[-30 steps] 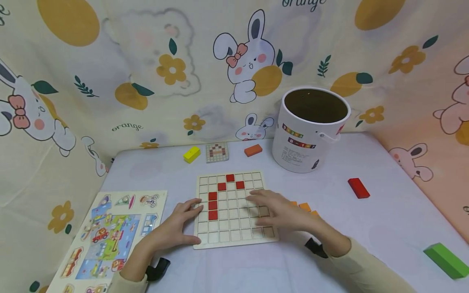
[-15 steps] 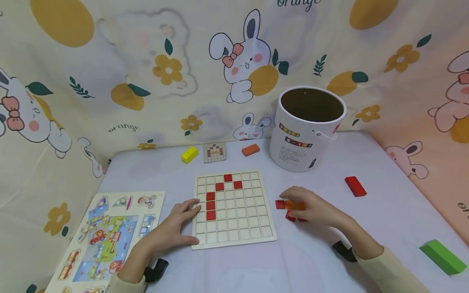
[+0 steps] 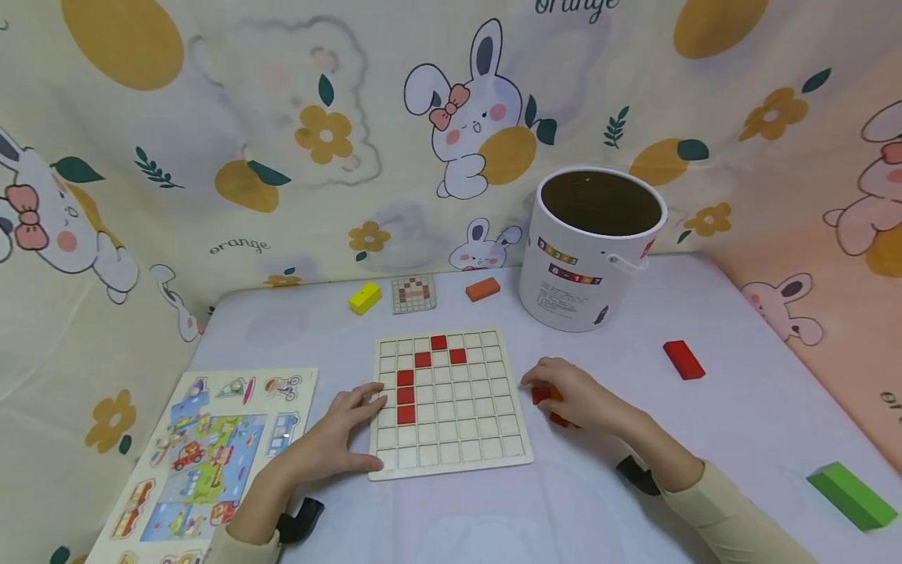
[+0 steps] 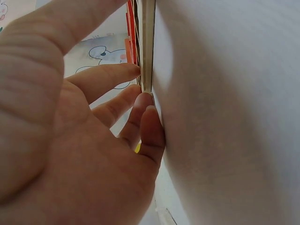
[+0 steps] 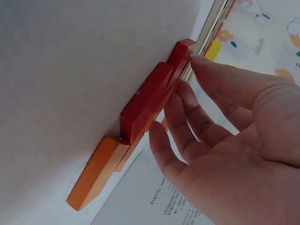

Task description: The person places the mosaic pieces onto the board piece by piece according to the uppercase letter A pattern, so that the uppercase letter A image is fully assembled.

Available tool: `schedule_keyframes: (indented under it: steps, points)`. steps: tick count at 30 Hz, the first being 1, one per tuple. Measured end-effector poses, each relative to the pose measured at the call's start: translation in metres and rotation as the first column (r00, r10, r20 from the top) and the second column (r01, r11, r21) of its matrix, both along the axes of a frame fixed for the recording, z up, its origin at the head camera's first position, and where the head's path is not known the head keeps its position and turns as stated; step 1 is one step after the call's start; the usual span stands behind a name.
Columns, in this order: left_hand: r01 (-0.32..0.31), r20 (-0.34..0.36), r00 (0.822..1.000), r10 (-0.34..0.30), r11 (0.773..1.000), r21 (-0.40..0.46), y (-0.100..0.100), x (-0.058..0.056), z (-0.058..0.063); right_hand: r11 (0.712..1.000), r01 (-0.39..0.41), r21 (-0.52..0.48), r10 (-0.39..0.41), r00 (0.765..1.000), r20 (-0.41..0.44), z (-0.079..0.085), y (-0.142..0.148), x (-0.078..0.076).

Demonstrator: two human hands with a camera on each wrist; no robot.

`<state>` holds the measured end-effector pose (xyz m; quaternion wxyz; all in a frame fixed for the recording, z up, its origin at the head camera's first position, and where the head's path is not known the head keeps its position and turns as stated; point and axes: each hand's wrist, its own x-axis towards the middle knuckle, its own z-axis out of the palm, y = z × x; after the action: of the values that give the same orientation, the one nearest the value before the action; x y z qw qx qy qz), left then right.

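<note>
"Tiles (image 5: 145,99)?"
"Smooth red and orange slabs, on the tabletop (image 3: 451,521) beside the gridded board (image 3: 460,409); I can't tell if the right hand (image 3: 576,398) grips one."
"Left hand (image 3: 333,435)?"
"Relaxed, touching the board."

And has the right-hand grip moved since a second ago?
Yes: the right-hand grip has moved rightward, from over the grid board to beside it.

On the table (image 3: 451,517) we are seeing a grid (image 3: 465,415), puzzle (image 3: 204,462), bucket (image 3: 578,266), card (image 3: 413,294), tiles (image 5: 145,101), yellow block (image 3: 365,298), orange block (image 3: 482,290), red block (image 3: 683,359) and green block (image 3: 853,496).
</note>
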<state>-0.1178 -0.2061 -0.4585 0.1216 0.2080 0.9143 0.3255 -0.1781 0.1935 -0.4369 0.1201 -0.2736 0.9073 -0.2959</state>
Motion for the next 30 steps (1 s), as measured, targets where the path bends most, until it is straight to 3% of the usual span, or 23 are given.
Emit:
schedule_keyframes:
  steps: [18,30]
  points:
    - [-0.005,0.002,1.0,0.005,1.0,0.006,-0.0001,-0.0001,0.001,0.995,0.03,0.092,-0.026,0.999,-0.041,0.0028,-0.0006,0.0005]
    - [-0.002,0.003,1.0,0.002,1.0,0.008,-0.0012,-0.0009,-0.0007,0.995,0.092,0.05,-0.095,0.994,0.057,0.0055,-0.0008,-0.0024]
